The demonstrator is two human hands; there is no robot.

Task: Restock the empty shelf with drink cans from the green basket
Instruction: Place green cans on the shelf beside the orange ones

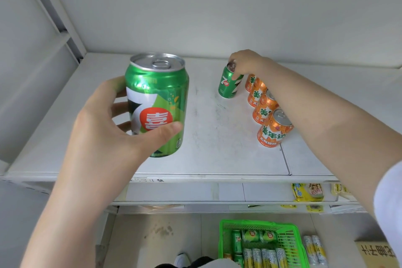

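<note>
My left hand point(113, 124) grips a green 7-Up can point(158, 95) upright, held in the air above the front left of the white shelf point(217, 154). Far back on the shelf, my right hand point(244, 65) holds the top of a second green 7-Up can point(228, 85), which stands on the shelf and leans slightly. To its right a row of several orange cans point(274, 130) runs from back to front. On the floor below stands the green basket point(291, 243) with several green and yellow cans inside.
The shelf's left side wall and back wall enclose the space. Yellow snack packets point(306, 191) lie on the lower shelf at the right. Two yellow cans point(314, 250) and a cardboard box point(376, 252) lie on the floor beside the basket.
</note>
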